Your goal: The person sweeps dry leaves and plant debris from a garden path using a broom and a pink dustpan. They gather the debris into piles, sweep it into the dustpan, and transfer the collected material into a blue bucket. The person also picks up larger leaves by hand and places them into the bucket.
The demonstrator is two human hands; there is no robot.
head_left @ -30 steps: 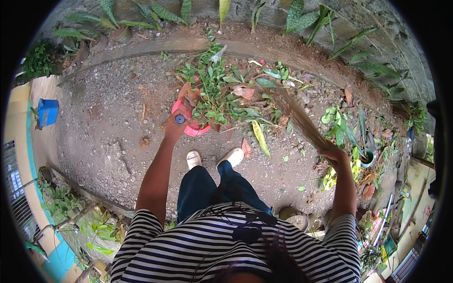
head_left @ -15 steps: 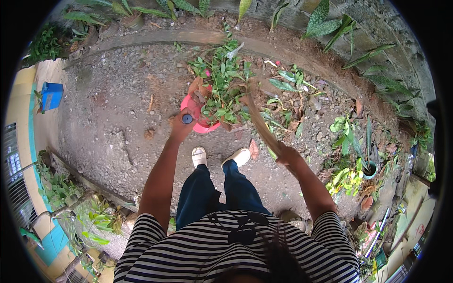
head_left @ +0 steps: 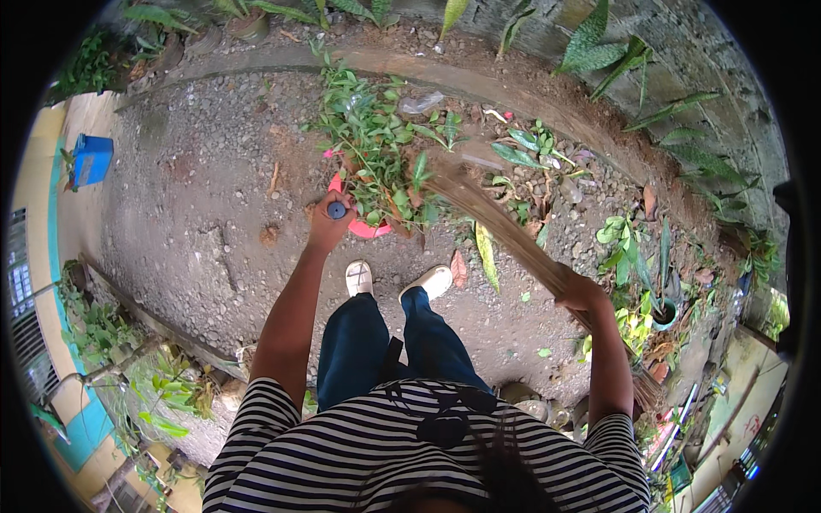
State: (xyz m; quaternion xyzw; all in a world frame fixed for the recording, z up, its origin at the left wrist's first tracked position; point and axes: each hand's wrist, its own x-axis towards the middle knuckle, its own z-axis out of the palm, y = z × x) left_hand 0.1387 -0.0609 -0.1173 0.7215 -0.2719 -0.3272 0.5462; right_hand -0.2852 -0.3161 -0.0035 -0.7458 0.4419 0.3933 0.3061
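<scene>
A pink dustpan (head_left: 368, 224) was gripped by the left hand (head_left: 329, 221), while the stick broom (head_left: 496, 224), slanting leftward to the leaf pile (head_left: 376, 145), was clasped by the right hand (head_left: 580, 292).

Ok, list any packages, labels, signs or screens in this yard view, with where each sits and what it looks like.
No labels, signs or screens can be made out.
Blue container: far left edge beside the gravel, boxy, plain blue.
Clear plastic wrapper: on the soil past the leaf pile, crumpled, see-through.
Pink dustpan: under the cut leaves, gripped by the left hand; no marking shows.
</scene>
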